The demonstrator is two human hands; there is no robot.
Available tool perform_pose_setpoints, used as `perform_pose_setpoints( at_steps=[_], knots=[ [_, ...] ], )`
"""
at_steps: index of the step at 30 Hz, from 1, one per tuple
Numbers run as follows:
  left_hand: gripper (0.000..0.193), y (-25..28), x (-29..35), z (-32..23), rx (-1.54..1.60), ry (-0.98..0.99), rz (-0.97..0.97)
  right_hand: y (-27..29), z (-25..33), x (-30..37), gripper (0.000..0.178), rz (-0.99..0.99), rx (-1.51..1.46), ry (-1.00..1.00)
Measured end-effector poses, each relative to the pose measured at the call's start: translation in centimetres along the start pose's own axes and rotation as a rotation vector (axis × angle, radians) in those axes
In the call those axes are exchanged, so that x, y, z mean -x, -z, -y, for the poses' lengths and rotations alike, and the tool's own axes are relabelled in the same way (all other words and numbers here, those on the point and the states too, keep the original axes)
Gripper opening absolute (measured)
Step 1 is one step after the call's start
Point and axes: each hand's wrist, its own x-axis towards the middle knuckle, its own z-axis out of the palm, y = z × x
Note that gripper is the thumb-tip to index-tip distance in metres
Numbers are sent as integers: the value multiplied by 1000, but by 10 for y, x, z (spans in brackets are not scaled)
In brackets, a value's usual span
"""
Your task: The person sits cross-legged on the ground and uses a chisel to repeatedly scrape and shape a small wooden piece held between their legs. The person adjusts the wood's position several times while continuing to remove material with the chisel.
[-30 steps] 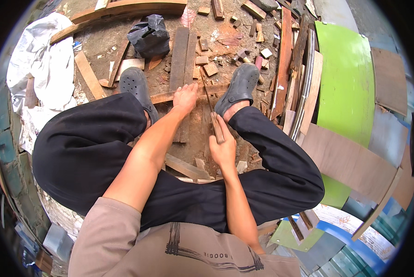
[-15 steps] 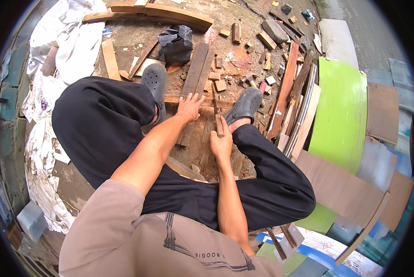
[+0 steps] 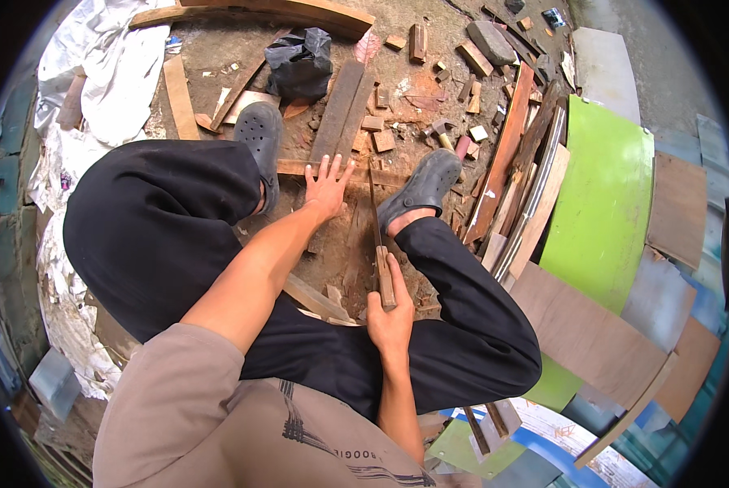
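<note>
Between clogs (image 3: 433, 177), left hand (image 3: 326, 190) splays, seemingly on timber (image 3: 292, 167); right hand (image 3: 390, 322) grips a blade's (image 3: 374, 210) wooden handle (image 3: 385, 278).

The brown ground (image 3: 218, 50) carries 1 black plastic bag (image 3: 299, 65), a grey stone (image 3: 492, 42) and scattered wood offcuts (image 3: 384, 141).

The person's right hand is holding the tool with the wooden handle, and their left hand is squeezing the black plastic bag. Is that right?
Not quite: the left hand isn't squeezing the black plastic bag. The head view shows it spread out over the strip of wood. The right hand is indeed holding the tool with the wooden handle.
</note>
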Motion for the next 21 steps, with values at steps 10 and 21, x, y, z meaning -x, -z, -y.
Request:
perform_pose_setpoints(
  at_steps=[10,21],
  knots=[
    [108,11,-15,1,26,-29,48,-38,-24,-86,68,-64,50,-67],
    [109,10,-6,7,55,-7,97,-4,-13,6,70,-25,6,150]
  ],
)
